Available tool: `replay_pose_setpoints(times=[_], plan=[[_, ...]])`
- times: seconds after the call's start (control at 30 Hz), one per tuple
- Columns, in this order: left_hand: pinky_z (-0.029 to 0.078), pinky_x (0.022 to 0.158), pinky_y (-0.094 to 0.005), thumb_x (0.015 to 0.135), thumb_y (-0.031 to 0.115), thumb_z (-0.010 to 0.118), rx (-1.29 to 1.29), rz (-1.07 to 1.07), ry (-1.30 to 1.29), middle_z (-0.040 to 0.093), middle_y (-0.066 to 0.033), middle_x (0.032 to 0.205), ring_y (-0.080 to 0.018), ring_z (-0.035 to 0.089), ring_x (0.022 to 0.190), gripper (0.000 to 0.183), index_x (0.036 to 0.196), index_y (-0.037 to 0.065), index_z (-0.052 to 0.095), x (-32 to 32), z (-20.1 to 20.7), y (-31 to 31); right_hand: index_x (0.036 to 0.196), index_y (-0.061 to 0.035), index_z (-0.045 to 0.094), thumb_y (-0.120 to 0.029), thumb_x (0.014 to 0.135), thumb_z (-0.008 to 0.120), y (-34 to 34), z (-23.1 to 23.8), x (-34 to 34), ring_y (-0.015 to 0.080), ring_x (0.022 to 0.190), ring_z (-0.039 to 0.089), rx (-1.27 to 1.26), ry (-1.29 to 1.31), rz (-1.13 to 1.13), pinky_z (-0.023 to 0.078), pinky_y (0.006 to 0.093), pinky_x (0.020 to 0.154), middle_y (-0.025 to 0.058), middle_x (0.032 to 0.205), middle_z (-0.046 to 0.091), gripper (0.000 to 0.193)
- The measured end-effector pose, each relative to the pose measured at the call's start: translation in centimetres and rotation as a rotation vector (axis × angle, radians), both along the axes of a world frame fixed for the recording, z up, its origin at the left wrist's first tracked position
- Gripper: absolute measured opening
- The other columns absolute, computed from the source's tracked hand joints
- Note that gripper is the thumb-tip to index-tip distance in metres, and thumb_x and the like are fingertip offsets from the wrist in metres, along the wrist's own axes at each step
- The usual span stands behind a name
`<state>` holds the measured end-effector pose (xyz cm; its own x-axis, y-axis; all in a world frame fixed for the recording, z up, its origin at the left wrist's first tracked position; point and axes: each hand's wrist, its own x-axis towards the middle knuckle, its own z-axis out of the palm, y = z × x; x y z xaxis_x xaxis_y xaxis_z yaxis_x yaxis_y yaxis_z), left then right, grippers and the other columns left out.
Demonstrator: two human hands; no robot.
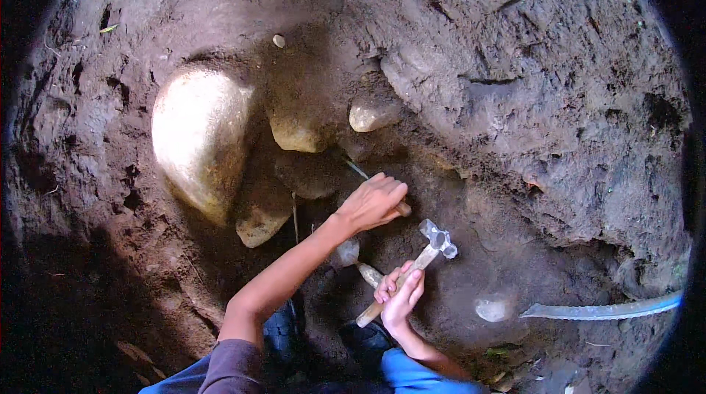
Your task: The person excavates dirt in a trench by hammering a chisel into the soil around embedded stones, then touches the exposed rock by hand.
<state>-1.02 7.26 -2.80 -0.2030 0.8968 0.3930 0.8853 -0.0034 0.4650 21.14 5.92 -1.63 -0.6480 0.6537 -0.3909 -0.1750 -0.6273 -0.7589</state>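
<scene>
My left hand (373, 201) is closed around a chisel-like tool (356, 168). Its thin metal shaft points up and left at the dark soil below two half-buried stones, and the pale butt of its handle shows past my fingers. Lower and to the right, my right hand (402, 292) grips a hammer (437, 238) by its wooden handle, the metal head raised up and to the right. Behind that hand lies another tool with a pale blade (348, 253) and a wooden handle, partly hidden; its exact kind is unclear.
A large pale boulder (198, 140) juts from the earth at left. Smaller stones (298, 135) (373, 116) (263, 223) sit around the hollow. A thin rod (296, 217) stands near my left forearm. At right are a rounded stone (493, 309), a bluish-white strip (599, 310) and a rough earth bank (544, 122).
</scene>
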Motion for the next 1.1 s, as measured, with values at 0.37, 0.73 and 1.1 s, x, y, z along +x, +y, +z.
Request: replay_pose_setpoints(times=[0.37,0.73,1.1], plan=[[0.045,0.078,-0.0419,0.082,0.021,0.070,-0.101,-0.028,0.009,0.059,-0.0128,0.083,-0.0330,0.059,0.083,0.030,0.087,0.005,0.045,0.0,0.5,0.2,0.100,-0.0160,0.037,-0.054,0.103,0.036,0.1,-1.5,0.6,0.0094,0.044,0.032,0.060,-0.014,-0.044,0.031,0.0234,0.040,-0.0002,0.066,0.034,0.039],[0.044,0.077,-0.0442,0.082,0.020,0.070,-0.074,-0.014,-0.030,0.057,-0.0144,0.082,-0.0362,0.057,0.080,0.030,0.086,0.005,0.045,0.3,0.0,0.4,0.094,-0.0165,0.037,-0.058,0.101,0.039,-0.1,-1.4,0.1,0.0087,0.044,0.032,0.219,0.060,-0.105,0.028,0.0229,0.037,-0.0014,0.064,0.034,0.043],[0.044,0.078,-0.0458,0.081,0.019,0.070,-0.071,0.018,-0.004,0.057,-0.0141,0.081,-0.0358,0.058,0.081,0.029,0.088,0.005,0.045,-0.3,-0.2,-0.4,0.093,-0.0164,0.037,-0.058,0.101,0.039,0.6,-0.3,-0.8,0.0091,0.043,0.032,0.022,-0.248,0.114,0.026,0.0239,0.037,-0.0025,0.063,0.032,0.042]])
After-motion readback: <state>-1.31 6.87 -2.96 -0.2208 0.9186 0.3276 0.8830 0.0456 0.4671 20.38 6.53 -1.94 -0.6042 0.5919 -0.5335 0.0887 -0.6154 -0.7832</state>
